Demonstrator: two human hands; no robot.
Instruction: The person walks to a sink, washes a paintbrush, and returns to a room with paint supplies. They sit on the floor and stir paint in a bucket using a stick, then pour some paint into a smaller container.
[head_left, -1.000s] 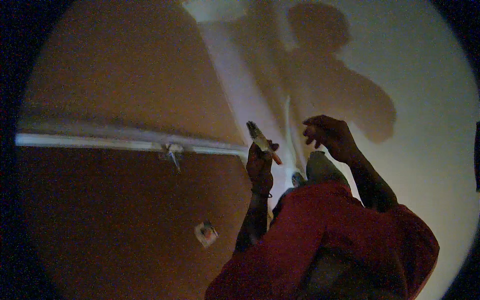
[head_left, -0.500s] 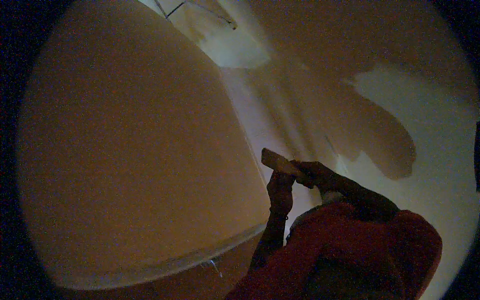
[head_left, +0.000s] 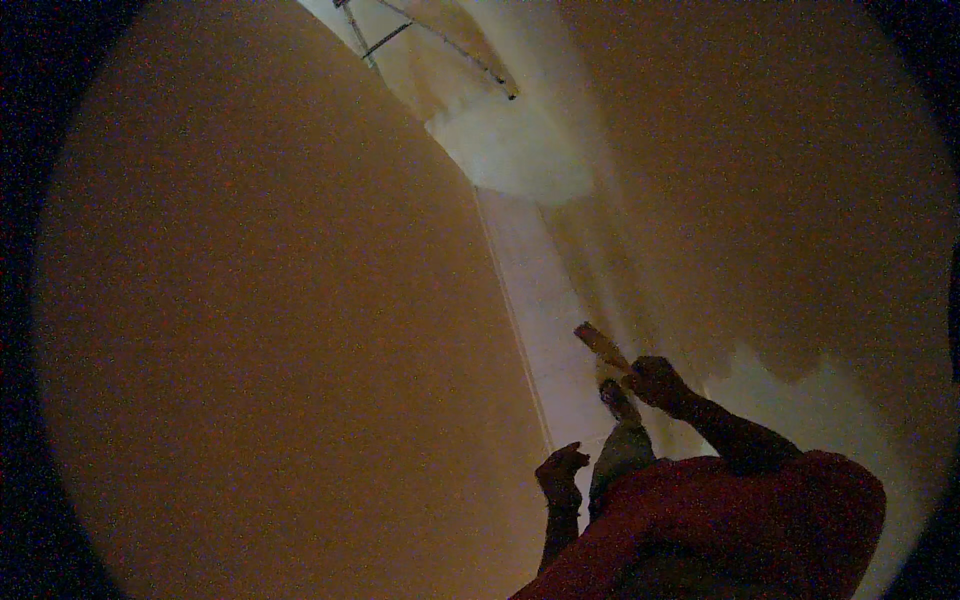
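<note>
My right hand [head_left: 655, 382] is closed on the handle of a flat brush [head_left: 598, 344], which points forward and left over the pale strip of floor [head_left: 525, 290]. My left hand [head_left: 562, 468] is lower down, apart from the brush, its fingers loosely bent and apart with nothing seen in them. A foot [head_left: 617, 402] shows just beyond my hands, below the brush. The picture is dim, so fine detail on the brush is unclear.
An orange-brown wall [head_left: 260, 300] fills the left side. A shadowed, pale wall [head_left: 820, 410] is on the right. Along the narrow floor, at the top, a thin metal frame [head_left: 385, 40] stands at a pale patch [head_left: 510, 145].
The brush passed from my left hand to my right, both hands meeting on it half a second ago. My left hand has since dropped away, and the view has swung along the floor.
</note>
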